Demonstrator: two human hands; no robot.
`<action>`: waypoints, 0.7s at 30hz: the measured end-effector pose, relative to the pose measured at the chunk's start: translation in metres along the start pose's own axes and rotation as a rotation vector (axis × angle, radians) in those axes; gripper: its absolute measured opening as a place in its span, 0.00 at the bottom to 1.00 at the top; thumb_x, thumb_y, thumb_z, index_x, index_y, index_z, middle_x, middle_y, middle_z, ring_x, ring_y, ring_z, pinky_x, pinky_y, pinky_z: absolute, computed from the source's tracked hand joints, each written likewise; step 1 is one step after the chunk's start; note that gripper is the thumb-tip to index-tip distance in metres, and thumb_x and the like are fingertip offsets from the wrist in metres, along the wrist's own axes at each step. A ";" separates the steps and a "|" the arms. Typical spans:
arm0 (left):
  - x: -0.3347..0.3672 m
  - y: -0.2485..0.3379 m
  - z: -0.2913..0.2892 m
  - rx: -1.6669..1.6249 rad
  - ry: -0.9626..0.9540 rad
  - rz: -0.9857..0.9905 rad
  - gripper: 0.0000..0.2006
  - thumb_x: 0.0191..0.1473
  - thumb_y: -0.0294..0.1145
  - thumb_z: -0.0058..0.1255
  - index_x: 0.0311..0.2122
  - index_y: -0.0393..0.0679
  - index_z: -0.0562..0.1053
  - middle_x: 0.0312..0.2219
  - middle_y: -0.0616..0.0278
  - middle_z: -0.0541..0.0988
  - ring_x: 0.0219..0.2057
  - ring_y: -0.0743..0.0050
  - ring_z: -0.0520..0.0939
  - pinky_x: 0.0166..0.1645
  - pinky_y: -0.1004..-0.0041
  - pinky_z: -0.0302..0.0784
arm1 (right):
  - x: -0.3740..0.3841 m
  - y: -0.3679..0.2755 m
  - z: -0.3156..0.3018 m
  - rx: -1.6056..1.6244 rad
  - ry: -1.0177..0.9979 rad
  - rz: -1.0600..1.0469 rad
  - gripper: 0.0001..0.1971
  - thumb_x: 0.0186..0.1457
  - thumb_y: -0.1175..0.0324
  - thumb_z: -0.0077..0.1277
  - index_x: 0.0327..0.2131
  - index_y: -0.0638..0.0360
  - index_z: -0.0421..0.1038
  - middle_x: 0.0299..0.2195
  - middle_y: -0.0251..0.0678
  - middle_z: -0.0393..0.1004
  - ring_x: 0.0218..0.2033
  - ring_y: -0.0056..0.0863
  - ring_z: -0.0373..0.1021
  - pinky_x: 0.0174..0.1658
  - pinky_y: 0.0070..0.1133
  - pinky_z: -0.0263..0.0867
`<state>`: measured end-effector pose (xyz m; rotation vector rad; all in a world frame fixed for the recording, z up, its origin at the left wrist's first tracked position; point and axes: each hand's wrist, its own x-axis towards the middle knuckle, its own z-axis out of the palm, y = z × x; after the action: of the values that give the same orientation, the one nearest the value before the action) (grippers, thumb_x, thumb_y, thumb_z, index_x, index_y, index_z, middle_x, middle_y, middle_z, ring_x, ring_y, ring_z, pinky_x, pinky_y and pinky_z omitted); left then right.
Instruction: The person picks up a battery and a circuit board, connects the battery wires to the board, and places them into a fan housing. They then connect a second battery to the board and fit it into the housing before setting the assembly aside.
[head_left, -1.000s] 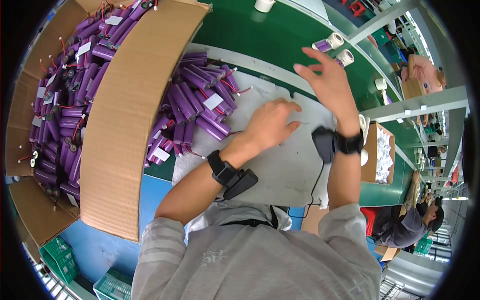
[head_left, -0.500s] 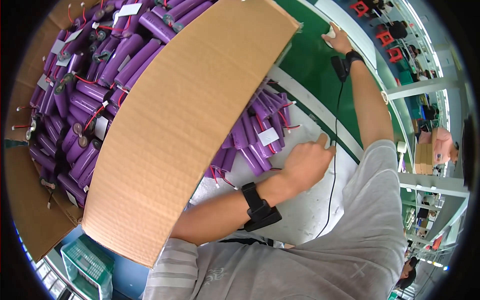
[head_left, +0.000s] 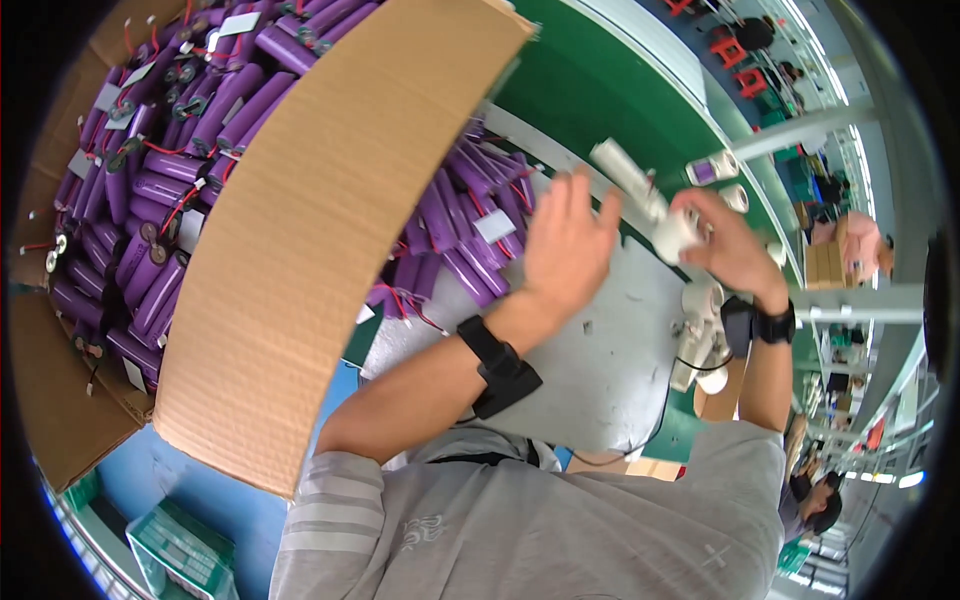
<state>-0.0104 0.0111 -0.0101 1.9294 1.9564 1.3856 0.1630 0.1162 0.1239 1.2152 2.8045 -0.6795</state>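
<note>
In my right hand (head_left: 735, 250) is a white roll (head_left: 676, 236), pinched between thumb and fingers, with motion blur. A pale white length (head_left: 625, 172) lies just beyond it; whether it is joined to the roll I cannot tell. My left hand (head_left: 568, 245) is raised with its fingers apart and holds nothing. Just left of it, a heap of purple cylindrical battery cells (head_left: 465, 220) with red and black leads rests on the grey tabletop (head_left: 590, 370). A cardboard box (head_left: 320, 240) holds many more purple cells (head_left: 150, 200); its long flap hides part of both heaps.
Several white rolls (head_left: 703, 297) stand beside my right wrist, with a black cable (head_left: 655, 430) near them. A green mat (head_left: 570, 90) covers the far side. At the lower left is a green crate (head_left: 185, 545). People and red stools (head_left: 750, 82) are farther off.
My right hand has come back from the far green mat toward me with the white roll. The left hand has lifted and spread its fingers near the cells. The view has shifted rightward.
</note>
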 end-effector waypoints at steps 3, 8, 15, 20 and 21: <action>0.001 -0.004 0.001 0.287 0.090 0.033 0.21 0.43 0.30 0.53 0.46 0.37 0.72 0.53 0.36 0.64 0.57 0.37 0.61 0.57 0.50 0.58 | -0.054 -0.016 0.012 0.021 -0.149 0.048 0.23 0.35 0.86 0.50 0.40 0.58 0.67 0.40 0.35 0.66 0.37 0.27 0.66 0.37 0.21 0.62; 0.006 0.000 0.005 0.551 0.012 -0.063 0.16 0.49 0.29 0.48 0.43 0.34 0.76 0.51 0.38 0.68 0.58 0.42 0.63 0.62 0.46 0.49 | -0.094 0.001 0.058 0.017 -0.020 -0.111 0.21 0.34 0.90 0.45 0.35 0.60 0.65 0.39 0.38 0.65 0.39 0.38 0.67 0.39 0.22 0.62; 0.003 -0.012 -0.003 0.563 -0.221 -0.068 0.16 0.45 0.30 0.52 0.41 0.35 0.76 0.47 0.47 0.72 0.56 0.48 0.63 0.60 0.49 0.53 | -0.106 -0.014 0.103 -0.157 0.271 -0.195 0.23 0.38 0.90 0.43 0.40 0.58 0.68 0.49 0.43 0.65 0.48 0.47 0.67 0.48 0.29 0.66; 0.005 -0.006 -0.015 0.481 -0.160 -0.013 0.09 0.43 0.26 0.51 0.32 0.35 0.78 0.36 0.48 0.77 0.47 0.53 0.71 0.56 0.58 0.59 | -0.113 -0.025 0.096 0.014 0.256 0.157 0.25 0.44 0.87 0.45 0.47 0.54 0.70 0.56 0.44 0.63 0.50 0.46 0.67 0.51 0.31 0.66; 0.007 -0.006 -0.020 0.464 -0.196 0.004 0.08 0.43 0.25 0.51 0.30 0.35 0.78 0.33 0.49 0.77 0.45 0.53 0.73 0.54 0.60 0.61 | -0.111 -0.024 0.096 0.089 0.211 0.186 0.25 0.46 0.86 0.46 0.49 0.54 0.70 0.57 0.44 0.62 0.49 0.45 0.68 0.51 0.30 0.66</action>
<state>-0.0286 0.0076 0.0013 2.1423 2.3217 0.7447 0.2081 -0.0128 0.0659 1.6294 2.7976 -0.7087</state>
